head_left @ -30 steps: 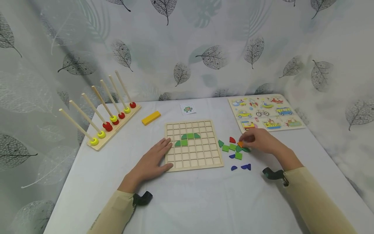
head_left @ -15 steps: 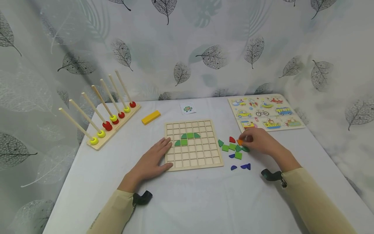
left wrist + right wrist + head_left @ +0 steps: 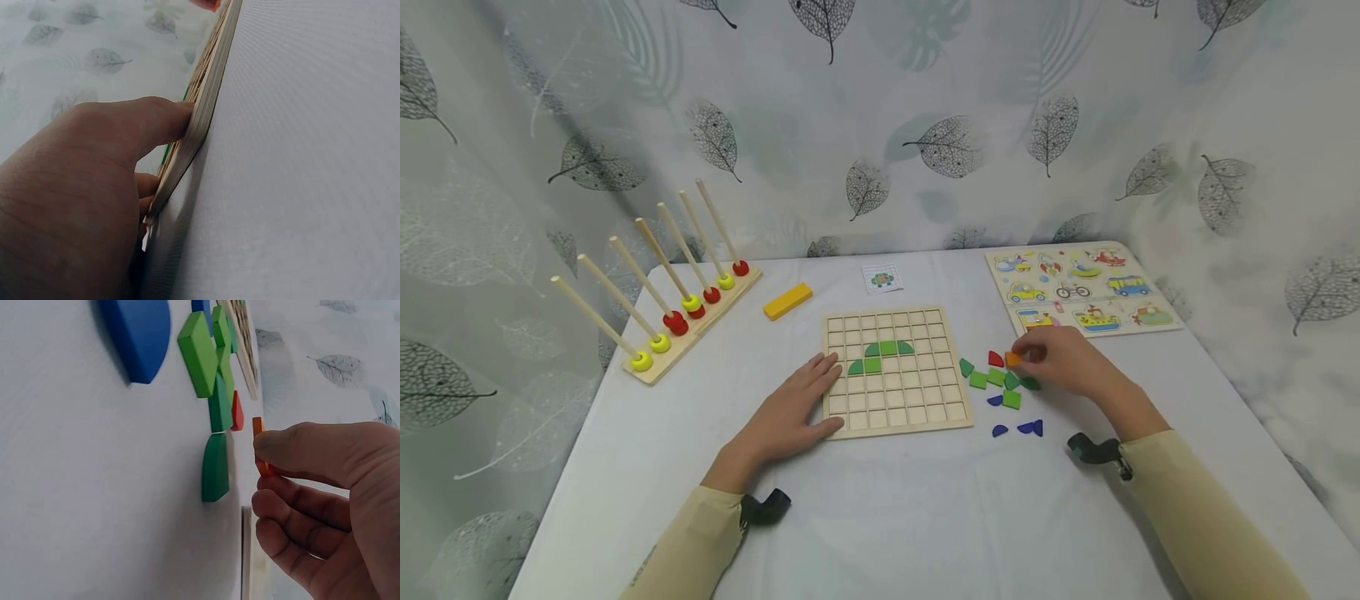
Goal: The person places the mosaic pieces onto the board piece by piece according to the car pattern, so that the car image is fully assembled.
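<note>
With thumb and fingers, my right hand (image 3: 1063, 360) pinches an orange piece (image 3: 258, 447), held just above the white table in the right wrist view. Below and left of it lie loose pieces: a red quarter-round (image 3: 996, 358), green squares (image 3: 978, 380), dark green rounded pieces (image 3: 967, 367) and blue ones (image 3: 1000, 431). My left hand (image 3: 790, 412) rests on the left edge of the wooden grid board (image 3: 898, 417), its fingers spread. In the board's cells sit a few green pieces, among them a green square (image 3: 889, 348) and a green quarter-round (image 3: 856, 367).
Behind the board lies a small picture card (image 3: 882, 279) with a turtle-like figure. A yellow block (image 3: 787, 302) and a peg stand with red and yellow beads (image 3: 696, 329) are at the left. At the back right is a vehicle picture puzzle (image 3: 1120, 312).
My right hand has shifted slightly left and away from me, carrying the orange piece, which now sits closer to the red one. The left hand and board have stayed put.
</note>
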Action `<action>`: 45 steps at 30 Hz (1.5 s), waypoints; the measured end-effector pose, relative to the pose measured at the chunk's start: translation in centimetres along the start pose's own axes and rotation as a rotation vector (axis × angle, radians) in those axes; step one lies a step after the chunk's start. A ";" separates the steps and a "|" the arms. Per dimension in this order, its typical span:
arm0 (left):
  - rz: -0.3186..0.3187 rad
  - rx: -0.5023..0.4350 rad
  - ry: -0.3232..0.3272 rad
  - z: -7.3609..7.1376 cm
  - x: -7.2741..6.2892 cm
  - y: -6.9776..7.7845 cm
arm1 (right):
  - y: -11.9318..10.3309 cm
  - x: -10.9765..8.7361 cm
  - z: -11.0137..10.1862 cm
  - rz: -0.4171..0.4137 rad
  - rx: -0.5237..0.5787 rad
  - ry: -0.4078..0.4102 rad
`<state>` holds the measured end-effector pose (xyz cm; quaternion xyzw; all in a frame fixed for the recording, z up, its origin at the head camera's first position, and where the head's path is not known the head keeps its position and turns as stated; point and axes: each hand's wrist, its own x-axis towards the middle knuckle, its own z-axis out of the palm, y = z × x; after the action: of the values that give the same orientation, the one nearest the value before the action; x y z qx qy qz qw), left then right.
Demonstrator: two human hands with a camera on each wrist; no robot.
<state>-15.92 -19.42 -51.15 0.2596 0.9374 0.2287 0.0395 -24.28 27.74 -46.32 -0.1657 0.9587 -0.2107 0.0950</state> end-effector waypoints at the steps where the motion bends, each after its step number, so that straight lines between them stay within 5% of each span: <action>1: -0.001 -0.002 0.000 0.0 0.0 0.0 | -0.2 0.0 -0.1 -0.008 -0.003 0.009; 16: -0.001 -0.019 0.004 -0.1 0.0 0.2 | -3.8 0.4 -0.9 -0.140 -0.029 0.059; 45: -0.009 0.007 -0.006 0.2 0.1 0.0 | -7.1 1.8 -0.1 -0.296 -0.014 0.093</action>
<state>-15.99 -19.31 -51.35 0.2562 0.9392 0.2245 0.0425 -23.98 21.03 -43.34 -0.2960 0.9286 -0.2229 0.0173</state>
